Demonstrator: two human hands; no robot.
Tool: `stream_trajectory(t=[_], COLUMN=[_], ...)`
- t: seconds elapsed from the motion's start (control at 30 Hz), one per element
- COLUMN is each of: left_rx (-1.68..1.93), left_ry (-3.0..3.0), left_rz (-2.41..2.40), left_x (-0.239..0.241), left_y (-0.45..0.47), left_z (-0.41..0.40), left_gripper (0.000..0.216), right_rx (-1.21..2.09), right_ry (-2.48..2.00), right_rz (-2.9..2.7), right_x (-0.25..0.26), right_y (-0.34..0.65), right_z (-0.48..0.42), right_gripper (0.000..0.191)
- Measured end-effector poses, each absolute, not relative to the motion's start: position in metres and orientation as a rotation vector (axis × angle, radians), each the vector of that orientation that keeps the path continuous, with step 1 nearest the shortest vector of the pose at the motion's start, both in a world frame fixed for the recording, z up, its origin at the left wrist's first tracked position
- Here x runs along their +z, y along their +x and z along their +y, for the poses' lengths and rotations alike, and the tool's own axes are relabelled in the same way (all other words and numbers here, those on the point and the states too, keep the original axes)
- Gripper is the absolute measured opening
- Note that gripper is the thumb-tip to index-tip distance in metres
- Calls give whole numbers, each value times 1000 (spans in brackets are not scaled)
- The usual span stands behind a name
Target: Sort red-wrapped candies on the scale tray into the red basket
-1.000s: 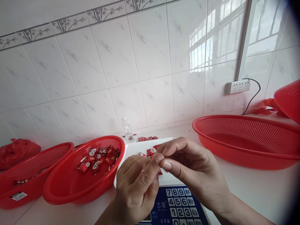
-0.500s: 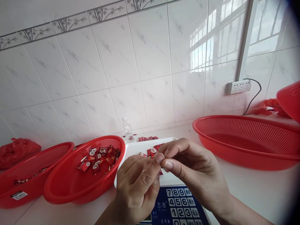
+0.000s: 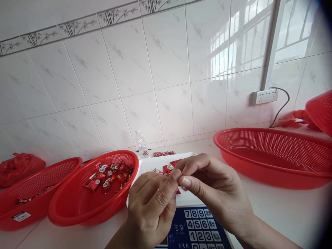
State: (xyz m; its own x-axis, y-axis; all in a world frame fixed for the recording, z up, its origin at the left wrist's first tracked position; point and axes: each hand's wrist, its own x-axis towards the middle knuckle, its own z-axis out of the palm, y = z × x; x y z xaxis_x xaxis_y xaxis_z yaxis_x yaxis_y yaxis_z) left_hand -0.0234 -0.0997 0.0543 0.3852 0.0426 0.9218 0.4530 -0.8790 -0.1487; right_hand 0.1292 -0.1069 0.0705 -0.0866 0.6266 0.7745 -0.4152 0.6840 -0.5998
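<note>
My left hand [image 3: 154,204] and my right hand [image 3: 216,193] meet fingertip to fingertip above a kitchen scale. Both are closed in a pinch, thumbs against forefingers; whatever they pinch, if anything, is hidden or too small to name. Beneath them lies the scale's white tray [image 3: 150,162] with several red wrapped candies [image 3: 168,168], partly covered by my hands. The scale's blue keypad [image 3: 199,224] shows below, between my wrists. Left of my left hand stands a red basket [image 3: 70,211] holding a pile of red and dark wrapped candies [image 3: 106,176].
A second red basket [image 3: 26,216] with a few packets stands further left, beside a red plastic bag [image 3: 20,167]. At right is a large red basket [image 3: 269,176]. Behind the tray are a clear bottle [image 3: 141,143] and red packets [image 3: 164,153]. A power strip [image 3: 264,96] hangs on the tiled wall.
</note>
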Motion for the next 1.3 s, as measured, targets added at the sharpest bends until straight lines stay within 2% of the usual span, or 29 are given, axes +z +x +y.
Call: stream_trajectory(t=[0.5,0.63,0.77,0.83,0.9,1.03,1.13,1.2,1.3], left_rx=[-1534,-1729,-2131,-2224,-2111,-1604,-1247,-1109,-938], left_ry=[-2353,-2591,-2711,-2697,-2712,-2737,-2716,-2741,-2861], left_rz=[-466,-606,-874,-1021,-1179,-1343,-1349,-1339,-1351], left_x=[55,55,58,58,58,48,38,32,28], left_y=[-22,-20,-23,-26,-29,-27,-24,-24,-26], left_z=[-101,-105,-101,-93,-83,-65,-57,-54,-52], left_gripper=[46,36,4,12,21,29,34,27,12], right_rx=[889,949,919,842,707,339,150,93,103], right_ry=[-269,-403,-503,-575,-676,-1011,-1406,-1549,-1574], right_rz=[-1446,-1543,-1580,-1559,-1573,-1778,-2114,-2300,-2405], right_x=[70,71,73,73,73,70,66,62,53], right_y=[132,136,143,147,152,160,163,162,158], right_z=[-105,-101,-94,-89,-81,-65,-56,-52,-49], right_gripper=[7,14,20,20,19,15,25,29,11])
